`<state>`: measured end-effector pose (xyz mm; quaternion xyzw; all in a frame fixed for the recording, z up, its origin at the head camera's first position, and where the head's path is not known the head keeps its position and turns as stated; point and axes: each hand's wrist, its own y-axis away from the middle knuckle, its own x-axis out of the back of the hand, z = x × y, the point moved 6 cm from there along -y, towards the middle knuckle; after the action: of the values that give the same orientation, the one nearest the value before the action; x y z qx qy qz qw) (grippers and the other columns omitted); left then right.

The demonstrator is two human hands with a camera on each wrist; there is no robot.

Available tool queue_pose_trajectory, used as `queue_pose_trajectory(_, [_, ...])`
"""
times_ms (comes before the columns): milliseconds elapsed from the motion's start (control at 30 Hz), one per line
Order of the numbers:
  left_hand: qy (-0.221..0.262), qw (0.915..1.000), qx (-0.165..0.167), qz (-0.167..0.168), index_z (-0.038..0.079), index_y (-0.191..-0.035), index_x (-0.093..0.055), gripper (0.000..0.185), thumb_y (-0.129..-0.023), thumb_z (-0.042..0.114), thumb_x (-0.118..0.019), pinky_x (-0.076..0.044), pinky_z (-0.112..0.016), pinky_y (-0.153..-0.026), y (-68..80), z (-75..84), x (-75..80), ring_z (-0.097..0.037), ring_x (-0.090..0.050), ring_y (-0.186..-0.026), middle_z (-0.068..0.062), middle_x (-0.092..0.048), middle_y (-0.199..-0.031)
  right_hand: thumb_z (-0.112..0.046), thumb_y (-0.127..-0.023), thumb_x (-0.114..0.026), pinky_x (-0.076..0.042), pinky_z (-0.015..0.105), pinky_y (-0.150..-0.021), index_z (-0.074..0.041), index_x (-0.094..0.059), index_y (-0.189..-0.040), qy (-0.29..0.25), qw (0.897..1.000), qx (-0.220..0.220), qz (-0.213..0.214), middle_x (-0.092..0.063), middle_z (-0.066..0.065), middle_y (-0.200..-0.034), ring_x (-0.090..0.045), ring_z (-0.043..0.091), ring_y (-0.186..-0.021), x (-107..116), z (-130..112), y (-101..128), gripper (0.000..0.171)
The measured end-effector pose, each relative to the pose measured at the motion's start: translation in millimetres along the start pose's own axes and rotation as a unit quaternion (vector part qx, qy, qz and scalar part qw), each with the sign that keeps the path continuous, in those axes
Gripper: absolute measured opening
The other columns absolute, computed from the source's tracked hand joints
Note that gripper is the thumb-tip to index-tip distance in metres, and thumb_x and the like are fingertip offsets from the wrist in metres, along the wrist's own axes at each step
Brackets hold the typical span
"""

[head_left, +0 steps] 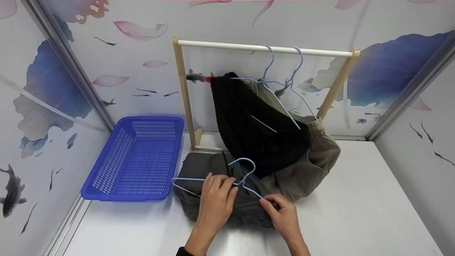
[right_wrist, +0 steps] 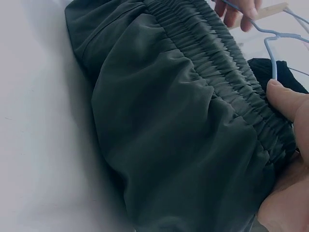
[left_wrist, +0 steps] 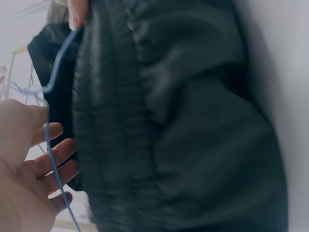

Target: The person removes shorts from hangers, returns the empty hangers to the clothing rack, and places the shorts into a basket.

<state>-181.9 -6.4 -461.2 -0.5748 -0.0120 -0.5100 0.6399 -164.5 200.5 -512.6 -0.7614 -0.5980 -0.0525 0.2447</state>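
Head view: my right hand [head_left: 285, 216] pinched the hanger [head_left: 242, 182] over the near pants [head_left: 247, 209]; my left hand [head_left: 216, 201] lay loose-fingered.

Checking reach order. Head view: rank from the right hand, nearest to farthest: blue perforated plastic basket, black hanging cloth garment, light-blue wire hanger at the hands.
From the right hand:
1. Light-blue wire hanger, at its fingertips.
2. Black hanging cloth garment, farther back.
3. Blue perforated plastic basket, off to the left.
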Motion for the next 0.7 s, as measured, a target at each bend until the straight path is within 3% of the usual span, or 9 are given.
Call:
queue_pose_trajectory(100, [0.009,0.9999,0.002,-0.013,0.011,-0.105,-0.075,0.015,-0.096,0.022,-0.074,-0.045,-0.059,-0.107,-1.7,4.3,-3.0,-0.025,-0.062,-0.105,-0.006,-0.065,-0.103,-0.011,-0.092,-0.078,-0.049,0.019,-0.076,-0.007,-0.078,-0.092,-0.004,1.0,0.008,-0.008,-0.074,-0.003,-0.089,-0.063,0.006,-0.083,0.0,-0.5,0.4,0.004])
queue_pose_trajectory(267, [0.007,0.9996,0.007,-0.028,0.011,-0.105,-0.075,0.017,-0.097,0.025,-0.073,-0.044,-0.057,-0.108,-4.6,8.2,-5.0,-0.024,-0.061,-0.101,-0.005,-0.065,-0.1,-0.009,-0.094,-0.075,-0.048,0.018,-0.078,-0.01,-0.077,-0.096,-0.005,1.0,0.017,-0.015,-0.074,-0.002,-0.093,-0.063,0.006,-0.086,0.4,-1.0,1.4,0.003])
queue_pose_trajectory(533, [-0.002,0.9999,-0.002,-0.015,0.013,-0.101,-0.073,0.016,-0.099,0.028,-0.068,-0.046,-0.044,-0.096,-7.4,9.5,-8.1,-0.021,-0.055,-0.083,-0.001,-0.059,-0.087,-0.01,-0.095,-0.074,-0.049,0.018,-0.08,-0.011,-0.078,-0.103,0.0,1.0,0.023,-0.012,-0.073,-0.001,-0.098,-0.064,0.006,-0.088,-0.4,-0.6,4.0,0.008])
queue_pose_trajectory(700, [-0.01,0.9998,0.003,-0.018,0.014,-0.094,-0.067,0.014,-0.101,0.026,-0.065,-0.043,-0.045,-0.093,-7.6,9.8,-10.1,-0.021,-0.052,-0.081,-0.001,-0.054,-0.084,-0.013,-0.095,-0.075,-0.049,0.02,-0.081,-0.014,-0.077,-0.101,0.0,1.0,0.011,-0.009,-0.072,-0.003,-0.098,-0.064,0.006,-0.089,-0.8,2.6,5.7,0.007])
